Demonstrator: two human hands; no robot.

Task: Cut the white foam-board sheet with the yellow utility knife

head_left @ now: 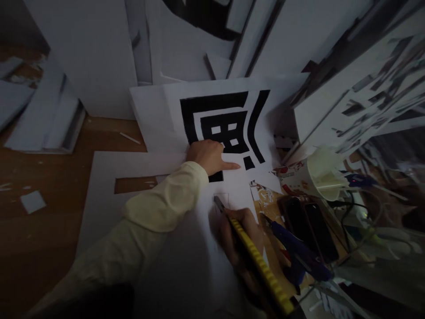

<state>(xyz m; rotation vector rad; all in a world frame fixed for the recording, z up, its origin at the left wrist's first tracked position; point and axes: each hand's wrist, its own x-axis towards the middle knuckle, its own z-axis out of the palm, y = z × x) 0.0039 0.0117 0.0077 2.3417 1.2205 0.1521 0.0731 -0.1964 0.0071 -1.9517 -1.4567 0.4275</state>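
My left hand presses on a white sheet with a black printed character, its thumb stretched to the right and its other fingers partly hidden. Below it, my right hand is wrapped round a yellow utility knife. The knife's blade touches a white board at a small, faintly drawn rectangle. The printed sheet overlaps the board's upper part. On the left, the board has a long rectangular cutout through which brown wood shows.
Right of the board lie a blue glue gun, two dark phones, cables and a white tub. White panels stand at the back. Foam offcuts and stacked boards are on the wooden surface at left.
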